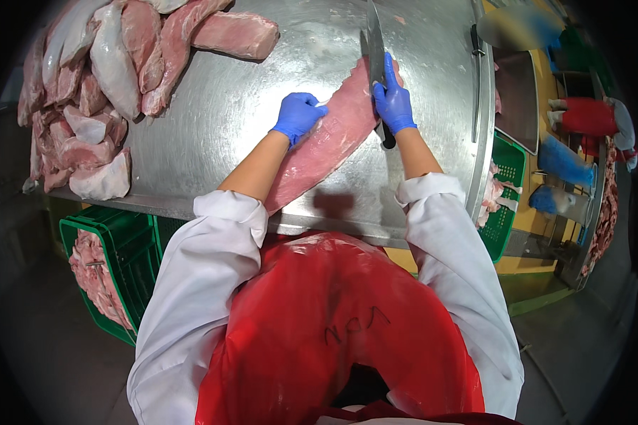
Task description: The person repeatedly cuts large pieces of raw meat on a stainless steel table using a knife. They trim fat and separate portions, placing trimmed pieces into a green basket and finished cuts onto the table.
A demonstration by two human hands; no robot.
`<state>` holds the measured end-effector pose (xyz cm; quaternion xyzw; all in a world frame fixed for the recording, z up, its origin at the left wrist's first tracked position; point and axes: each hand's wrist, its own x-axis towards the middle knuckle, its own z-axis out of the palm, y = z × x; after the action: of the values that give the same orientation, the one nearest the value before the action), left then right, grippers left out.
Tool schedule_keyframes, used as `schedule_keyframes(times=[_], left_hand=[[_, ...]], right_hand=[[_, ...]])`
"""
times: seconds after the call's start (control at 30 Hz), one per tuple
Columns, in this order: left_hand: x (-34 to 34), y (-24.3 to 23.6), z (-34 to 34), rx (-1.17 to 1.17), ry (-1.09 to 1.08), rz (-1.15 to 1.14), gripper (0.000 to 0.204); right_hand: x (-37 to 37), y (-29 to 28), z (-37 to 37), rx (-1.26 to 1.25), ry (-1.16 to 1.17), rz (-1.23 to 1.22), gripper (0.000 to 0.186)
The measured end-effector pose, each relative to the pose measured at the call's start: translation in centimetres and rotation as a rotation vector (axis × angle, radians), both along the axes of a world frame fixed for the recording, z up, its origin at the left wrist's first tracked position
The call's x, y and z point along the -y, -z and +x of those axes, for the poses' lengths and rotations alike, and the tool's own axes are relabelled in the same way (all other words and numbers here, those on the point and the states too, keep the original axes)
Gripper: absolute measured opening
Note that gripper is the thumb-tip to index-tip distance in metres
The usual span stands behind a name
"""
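Observation:
A long pink piece of boneless meat point(326, 145) lies slantwise on the steel table point(213, 127), its near end reaching the front edge. My blue-gloved right hand point(393, 100) is closed on a knife point(375, 42). The wide blade points away from me over the meat's far end; the black handle's butt shows below the palm. At the meat's left edge, my blue-gloved left hand point(299, 115) is closed, with fingers curled and thumb toward the meat. What is between those fingers is hidden.
Several meat pieces point(113, 64) are heaped at the far left. A black-handled rod-like tool point(476, 78) lies along the right edge. Green crates with meat stand below left point(131, 262) and at right point(507, 212). Beyond, a person in a red apron point(588, 117) stands by another table.

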<state>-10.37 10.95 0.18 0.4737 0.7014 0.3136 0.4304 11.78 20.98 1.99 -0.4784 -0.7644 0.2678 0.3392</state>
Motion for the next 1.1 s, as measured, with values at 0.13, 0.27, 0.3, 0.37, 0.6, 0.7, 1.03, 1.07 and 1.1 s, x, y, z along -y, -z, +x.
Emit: schedule_keyframes(times=[0.13, 0.27, 0.3, 0.37, 0.6, 0.7, 1.03, 1.07, 1.1], left_hand=[[-0.4, -1.9, 0.1, -0.151, -0.097, 0.206, 0.013], [-1.4, -0.1, -1.3, -0.348, -0.059, 0.177, 0.013], [-1.8, 0.7, -1.5, -0.303, -0.032, 0.149, 0.013], [-2.4, 1.2, -1.2, -0.206, 0.028, 0.09, 0.014], [0.3, 0.8, 2.8, 0.439, 0.015, -0.244, 0.015], [1.4, -1.4, 3.5, 0.182, 0.084, -0.23, 0.021], [2.4, -5.4, 4.2, -0.271, 0.176, -0.026, 0.022], [2.3, -5.6, 4.6, -0.288, 0.169, -0.023, 0.022], [2.1, -5.6, 4.9, -0.336, 0.174, -0.003, 0.022]], right_hand=[[0.9, 0.6, 0.4, 0.054, 0.048, -0.078, 0.074], [3.6, -1.0, -0.8, 0.065, 0.088, -0.229, 0.074], [3.9, -1.4, -1.0, 0.078, 0.094, -0.31, 0.074], [4.3, -1.8, -0.7, 0.156, 0.109, -0.32, 0.074], [4.5, -1.4, 1.7, 0.198, 0.065, -0.343, 0.079], [5.2, -1.3, 2.8, 0.196, 0.038, -0.353, 0.079], [7.8, -4.1, 0.2, -0.174, -0.118, -0.655, 0.081], [7.6, -4.5, -0.1, -0.187, -0.155, -0.759, 0.082], [7.3, -4.7, -0.1, -0.231, -0.172, -0.92, 0.081]])
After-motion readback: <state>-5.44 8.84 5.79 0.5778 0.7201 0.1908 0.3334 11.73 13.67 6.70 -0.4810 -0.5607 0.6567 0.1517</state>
